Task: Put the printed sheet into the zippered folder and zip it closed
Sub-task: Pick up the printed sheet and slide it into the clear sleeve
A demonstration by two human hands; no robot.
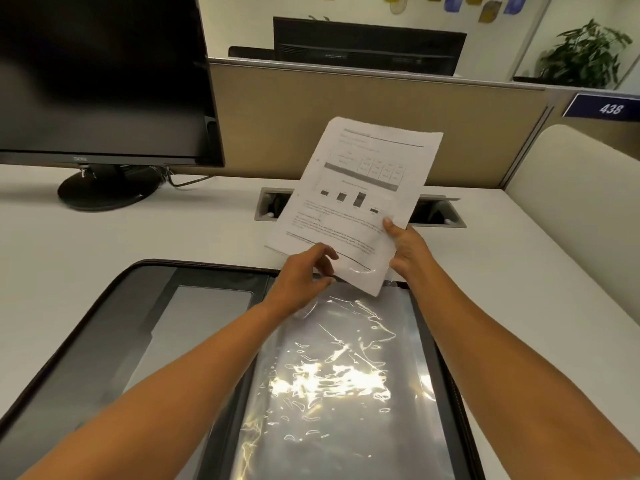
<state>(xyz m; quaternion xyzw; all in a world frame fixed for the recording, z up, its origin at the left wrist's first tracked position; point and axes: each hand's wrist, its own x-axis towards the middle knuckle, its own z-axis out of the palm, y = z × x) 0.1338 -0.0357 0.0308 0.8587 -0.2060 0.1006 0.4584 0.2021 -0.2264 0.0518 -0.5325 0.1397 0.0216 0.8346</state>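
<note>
The black zippered folder (104,327) lies open on the white desk, a shiny clear plastic sleeve (339,375) on its right half. The printed sheet (349,202), white with a table, a bar chart and text, is held tilted above the folder's far edge. My right hand (405,251) grips the sheet's lower right edge, thumb on top. My left hand (304,275) pinches the top edge of the clear sleeve, right under the sheet's bottom corner. That corner touches the sleeve's top opening.
A black monitor (100,77) on a round stand stands at the back left. A cable slot (273,202) sits in the desk behind the sheet. A tan partition (346,109) closes the back, and a curved divider (581,202) rises on the right.
</note>
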